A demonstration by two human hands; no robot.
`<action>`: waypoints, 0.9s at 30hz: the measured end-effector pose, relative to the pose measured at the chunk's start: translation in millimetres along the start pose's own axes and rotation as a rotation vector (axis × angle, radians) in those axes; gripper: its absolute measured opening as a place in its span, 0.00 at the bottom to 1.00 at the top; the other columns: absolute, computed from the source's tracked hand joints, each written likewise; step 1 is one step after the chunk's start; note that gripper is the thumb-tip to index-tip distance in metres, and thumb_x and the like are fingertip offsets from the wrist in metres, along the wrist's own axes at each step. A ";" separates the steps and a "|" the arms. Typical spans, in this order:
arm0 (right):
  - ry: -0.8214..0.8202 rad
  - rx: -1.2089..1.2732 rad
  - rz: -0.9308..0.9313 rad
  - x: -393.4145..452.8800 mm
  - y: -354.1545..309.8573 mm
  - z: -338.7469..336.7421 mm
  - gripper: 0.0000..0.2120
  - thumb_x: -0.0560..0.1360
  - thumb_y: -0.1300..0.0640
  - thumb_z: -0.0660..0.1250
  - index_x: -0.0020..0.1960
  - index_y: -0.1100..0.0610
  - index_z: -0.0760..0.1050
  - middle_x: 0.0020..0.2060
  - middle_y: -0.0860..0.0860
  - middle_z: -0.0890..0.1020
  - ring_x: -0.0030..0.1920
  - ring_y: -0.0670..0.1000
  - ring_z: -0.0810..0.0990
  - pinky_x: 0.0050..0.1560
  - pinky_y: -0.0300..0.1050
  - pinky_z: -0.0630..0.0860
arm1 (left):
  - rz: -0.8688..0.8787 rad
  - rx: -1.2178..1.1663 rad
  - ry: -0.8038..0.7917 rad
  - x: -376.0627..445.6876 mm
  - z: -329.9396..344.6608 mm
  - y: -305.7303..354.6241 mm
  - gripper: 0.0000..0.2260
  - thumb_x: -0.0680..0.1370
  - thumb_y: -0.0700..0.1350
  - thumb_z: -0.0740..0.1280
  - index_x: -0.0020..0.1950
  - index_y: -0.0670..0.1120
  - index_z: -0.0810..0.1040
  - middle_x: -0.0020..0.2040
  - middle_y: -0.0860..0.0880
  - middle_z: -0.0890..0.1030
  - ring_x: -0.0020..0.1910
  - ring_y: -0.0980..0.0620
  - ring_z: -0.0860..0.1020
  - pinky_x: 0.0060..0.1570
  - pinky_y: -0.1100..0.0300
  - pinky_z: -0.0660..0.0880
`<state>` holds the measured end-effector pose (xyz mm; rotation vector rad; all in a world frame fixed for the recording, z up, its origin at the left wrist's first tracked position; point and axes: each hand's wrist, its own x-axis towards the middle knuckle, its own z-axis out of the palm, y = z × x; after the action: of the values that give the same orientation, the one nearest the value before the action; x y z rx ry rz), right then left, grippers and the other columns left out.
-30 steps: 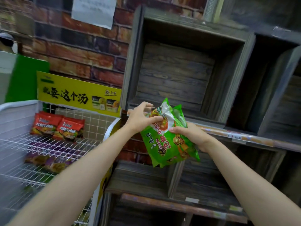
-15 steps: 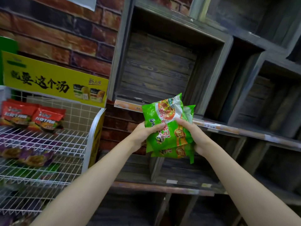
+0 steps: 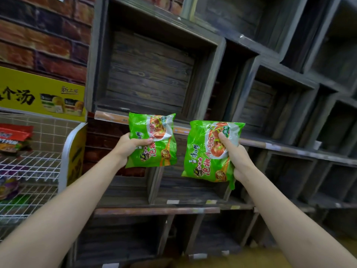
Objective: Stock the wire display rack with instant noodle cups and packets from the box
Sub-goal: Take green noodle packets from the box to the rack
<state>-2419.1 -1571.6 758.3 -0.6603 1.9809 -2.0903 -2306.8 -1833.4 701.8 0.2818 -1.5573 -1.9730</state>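
Left hand (image 3: 127,147) grips one green packet (image 3: 154,140), thumb across its front, right hand (image 3: 234,155) grips a second packet (image 3: 204,153) the same way, both held upright and apart in front of the wooden shelves (image 3: 152,74), with the wire rack (image 3: 31,167) off to the left.

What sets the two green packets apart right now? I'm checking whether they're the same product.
The left packet is gripped by the left hand at its left edge; the right packet is gripped by the right hand at its right edge. The left packet sits higher in the frame; the right packet hangs lower and looks larger. Both share the same green wrapper, noodle picture and printing, and both face the camera in front of the wooden shelves.
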 end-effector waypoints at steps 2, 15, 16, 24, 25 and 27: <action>0.002 -0.010 -0.011 -7.7 -3.1 -20.2 0.15 0.72 0.48 0.71 0.52 0.58 0.80 0.44 0.56 0.86 0.46 0.56 0.84 0.53 0.56 0.79 | -0.009 0.061 0.015 -6.8 14.1 -5.4 0.20 0.70 0.35 0.73 0.60 0.40 0.75 0.52 0.41 0.82 0.42 0.47 0.83 0.36 0.56 0.79; -0.080 0.231 0.094 -53.9 19.6 -102.0 0.18 0.71 0.46 0.71 0.54 0.57 0.81 0.48 0.57 0.85 0.51 0.57 0.83 0.59 0.60 0.75 | 0.046 0.255 -0.036 -92.2 175.1 -34.5 0.11 0.79 0.50 0.63 0.57 0.45 0.76 0.50 0.46 0.82 0.49 0.48 0.80 0.55 0.50 0.76; -0.091 0.238 0.113 -59.2 23.7 -105.9 0.17 0.72 0.46 0.70 0.54 0.57 0.81 0.48 0.57 0.85 0.51 0.57 0.83 0.58 0.58 0.76 | 0.032 0.252 -0.050 -99.8 188.9 -35.5 0.12 0.80 0.52 0.61 0.55 0.45 0.77 0.47 0.47 0.84 0.45 0.50 0.81 0.51 0.53 0.78; -0.043 0.303 0.192 -97.8 50.7 -147.6 0.19 0.72 0.47 0.70 0.55 0.59 0.79 0.45 0.57 0.85 0.47 0.58 0.84 0.53 0.59 0.79 | -0.149 0.200 -0.192 -153.5 232.7 -39.6 0.27 0.78 0.66 0.47 0.48 0.52 0.80 0.42 0.52 0.85 0.42 0.53 0.83 0.47 0.56 0.77; -0.024 0.322 0.195 -101.1 51.1 -150.2 0.19 0.72 0.47 0.70 0.55 0.60 0.79 0.46 0.57 0.85 0.47 0.58 0.84 0.54 0.59 0.78 | -0.149 0.196 -0.181 -156.5 233.7 -42.7 0.27 0.78 0.65 0.47 0.47 0.51 0.80 0.41 0.52 0.85 0.41 0.53 0.83 0.46 0.56 0.77; 0.008 0.378 0.187 -106.9 49.5 -152.4 0.20 0.73 0.47 0.70 0.56 0.60 0.78 0.47 0.57 0.84 0.47 0.57 0.83 0.54 0.58 0.79 | -0.131 0.207 -0.152 -163.7 234.6 -49.3 0.27 0.79 0.64 0.48 0.46 0.49 0.80 0.39 0.51 0.85 0.38 0.52 0.83 0.43 0.57 0.78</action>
<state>-2399.6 -1393.3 688.0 -0.3788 1.5174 -2.2594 -2312.6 -1543.3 691.1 0.3313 -1.8883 -1.9720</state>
